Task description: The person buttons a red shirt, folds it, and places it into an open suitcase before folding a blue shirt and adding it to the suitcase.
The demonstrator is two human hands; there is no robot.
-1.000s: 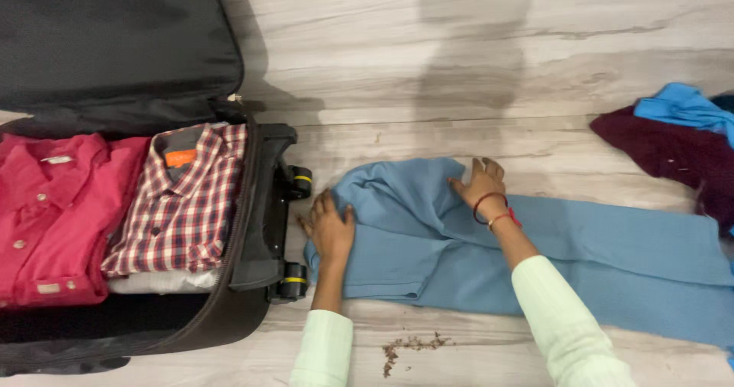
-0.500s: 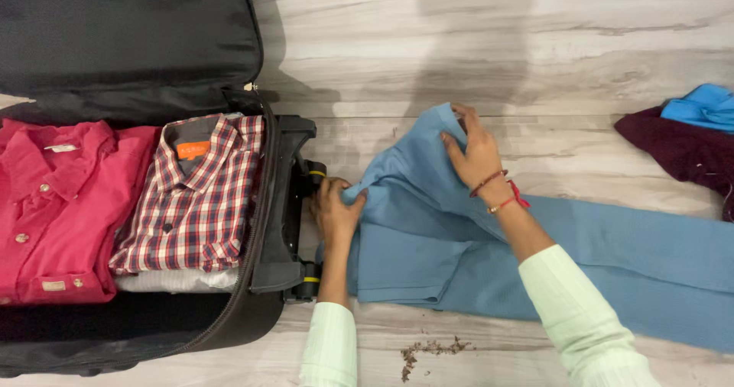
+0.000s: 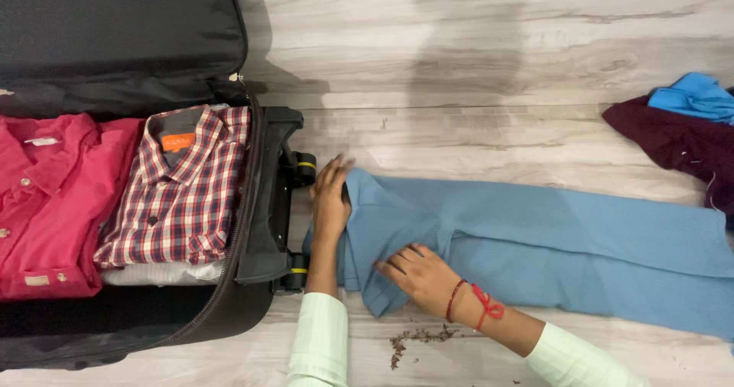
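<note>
Head view looks straight down on us kneeling at a pale wood-grain floor (image 3: pixel 489 58). Our left hand (image 3: pixel 330 197) lies flat on the left end of the blue trousers (image 3: pixel 550 234), fingers (image 3: pixel 336 169) stretched forward and close together, pressing the cloth down rather than gripping it. Our right hand (image 3: pixel 420 274) rests palm down on the near edge of the same trousers, fingers (image 3: pixel 394 259) spread a little and pointing left, over a folded flap near the corner; we think it only presses, though the fingertips are partly sunk in the fold and we cannot be sure that none is tucked under. A red thread (image 3: pixel 483 304) is tied round that wrist, and both arms wear pale green sleeves (image 3: pixel 321 345).

The trousers lie flat on the floor, running from just beside the suitcase (image 3: pixel 252 280) out to the right edge of the picture. The suitcase lies open at our left, its dark lid (image 3: pixel 115 35) thrown back. Inside, a red shirt (image 3: pixel 46 204) lies folded beside a red and white checked shirt (image 3: pixel 180 196), which sits on top of something white. Two wheels with yellow bands (image 3: pixel 302 165) face the trousers. At far right lies a dark maroon garment (image 3: pixel 673 146) with a bright blue one (image 3: pixel 692 97) on it. Some brown crumbs (image 3: pixel 417 340) lie on the floor near our right arm.
</note>
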